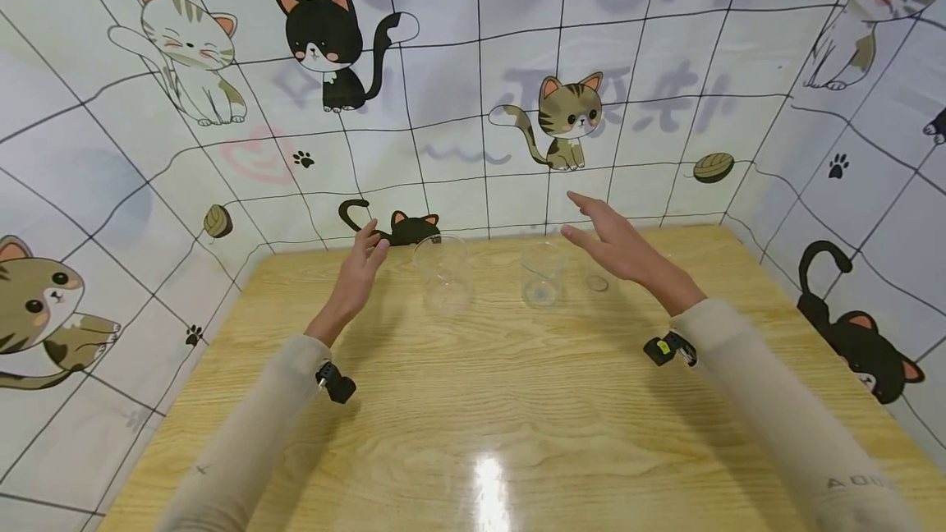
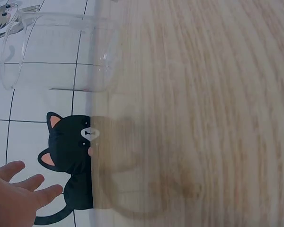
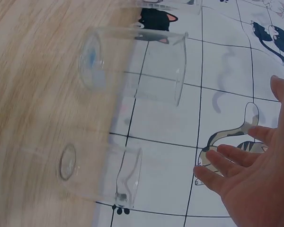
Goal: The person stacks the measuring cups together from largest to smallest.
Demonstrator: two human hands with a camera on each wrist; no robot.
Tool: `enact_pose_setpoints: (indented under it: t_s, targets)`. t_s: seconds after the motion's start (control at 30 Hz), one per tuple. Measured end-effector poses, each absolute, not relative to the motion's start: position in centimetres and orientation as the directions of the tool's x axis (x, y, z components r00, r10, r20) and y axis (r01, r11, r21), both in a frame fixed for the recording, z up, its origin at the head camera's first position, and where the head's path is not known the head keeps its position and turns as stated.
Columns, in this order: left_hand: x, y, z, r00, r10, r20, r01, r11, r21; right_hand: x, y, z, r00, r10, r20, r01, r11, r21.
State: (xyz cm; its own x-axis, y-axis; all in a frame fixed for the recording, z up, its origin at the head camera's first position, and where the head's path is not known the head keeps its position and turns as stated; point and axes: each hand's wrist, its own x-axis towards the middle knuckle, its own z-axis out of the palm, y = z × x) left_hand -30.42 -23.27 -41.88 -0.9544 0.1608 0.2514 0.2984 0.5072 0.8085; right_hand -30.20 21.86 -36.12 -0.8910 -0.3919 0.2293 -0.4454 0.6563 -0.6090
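Three clear cups stand in a row at the back of the wooden table. The largest cup (image 1: 443, 277) is on the left, a middle-sized cup (image 1: 542, 279) is right of it, and the smallest cup (image 3: 102, 175) is at the right end. In the head view, only the base ring of the smallest shows well, below the right hand. My left hand (image 1: 358, 269) hovers left of the largest cup, fingers extended, apart from it. Above and beside the smallest cup, my right hand (image 1: 617, 246) is held up with its fingers spread. Neither hand holds anything.
The wooden table (image 1: 458, 376) stretches toward me from the cups. A white cloth wall (image 1: 443, 154) printed with cats and grid lines closes in the back and both sides. Each sleeve cuff carries a small black wrist camera (image 1: 668, 347).
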Motion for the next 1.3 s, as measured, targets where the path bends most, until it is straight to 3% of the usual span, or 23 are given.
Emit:
enact_pose_setpoints:
  t_s: [0.53,1.3]
  targets:
    - [-29.8,-21.4,-43.2,-0.954,0.172,0.246,0.300,0.472,0.829,-29.4,18.6,-38.1,-0.878,-0.411,0.244,-0.465,0.617,-0.635]
    - [-29.4,-19.0,-44.2,-0.963,0.171,0.210,0.260,0.378,0.888,-29.2,13.1,-38.0,-0.835,-0.494,0.243,-0.521,0.567,-0.638]
